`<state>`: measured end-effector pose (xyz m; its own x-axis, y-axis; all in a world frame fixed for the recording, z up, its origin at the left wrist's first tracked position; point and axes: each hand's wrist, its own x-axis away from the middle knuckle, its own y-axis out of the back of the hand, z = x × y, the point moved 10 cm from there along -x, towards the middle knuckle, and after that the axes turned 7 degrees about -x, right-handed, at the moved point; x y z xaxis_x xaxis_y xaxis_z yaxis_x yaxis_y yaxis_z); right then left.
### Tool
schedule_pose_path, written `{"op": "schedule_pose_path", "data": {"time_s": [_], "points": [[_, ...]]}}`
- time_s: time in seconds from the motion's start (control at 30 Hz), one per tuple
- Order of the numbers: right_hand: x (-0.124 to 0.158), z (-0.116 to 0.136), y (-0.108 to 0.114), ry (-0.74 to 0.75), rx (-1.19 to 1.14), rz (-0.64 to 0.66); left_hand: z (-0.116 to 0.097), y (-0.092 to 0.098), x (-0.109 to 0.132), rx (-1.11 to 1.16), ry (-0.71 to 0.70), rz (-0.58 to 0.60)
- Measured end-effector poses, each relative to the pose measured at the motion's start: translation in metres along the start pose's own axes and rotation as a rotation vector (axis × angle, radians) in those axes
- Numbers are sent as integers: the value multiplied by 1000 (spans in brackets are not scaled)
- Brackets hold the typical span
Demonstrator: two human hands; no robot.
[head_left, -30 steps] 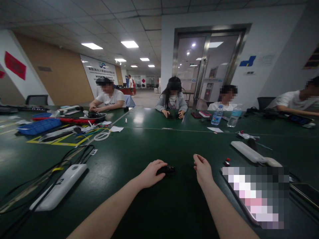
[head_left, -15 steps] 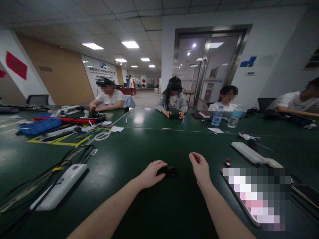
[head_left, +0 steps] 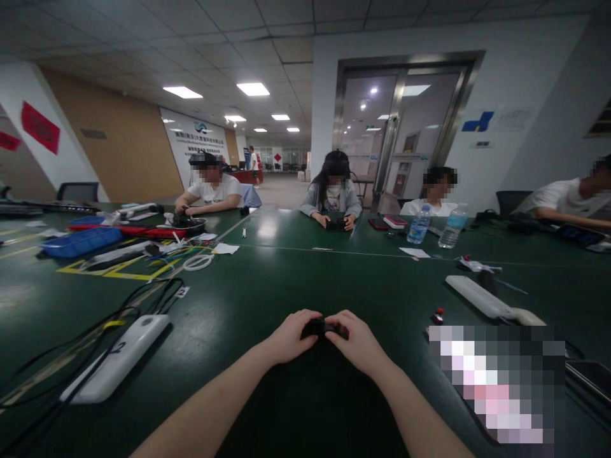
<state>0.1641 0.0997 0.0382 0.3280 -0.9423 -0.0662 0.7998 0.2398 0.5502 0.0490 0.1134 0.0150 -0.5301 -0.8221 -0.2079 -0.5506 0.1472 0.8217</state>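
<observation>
- Our left hand (head_left: 289, 337) and right hand (head_left: 357, 342) are together, fingers closing from both sides on a small black device (head_left: 321, 328), which stays mostly hidden between them.
- The device sits just above the dark green counter (head_left: 286, 280), directly ahead of us, at about the middle of our view.
- To our left lies a white plastic unit (head_left: 117, 359) marked 2, with black cables (head_left: 100, 334) beside it.
- To our right lie a white power strip (head_left: 480, 297) and a pixelated item (head_left: 491, 381), too blurred to identify.
- Across the counter, a seated person (head_left: 331, 200) holds dark objects in both hands.
</observation>
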Motion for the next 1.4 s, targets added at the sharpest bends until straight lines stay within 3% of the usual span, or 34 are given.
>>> {"op": "schedule_pose_path", "data": {"time_s": [0.2,1.4], "points": [[0,-4,-11,-39,36,81,2,1,2,29,52,0],[-3,-10,-12,-59,53,78,-6,4,1,8,39,11]]}}
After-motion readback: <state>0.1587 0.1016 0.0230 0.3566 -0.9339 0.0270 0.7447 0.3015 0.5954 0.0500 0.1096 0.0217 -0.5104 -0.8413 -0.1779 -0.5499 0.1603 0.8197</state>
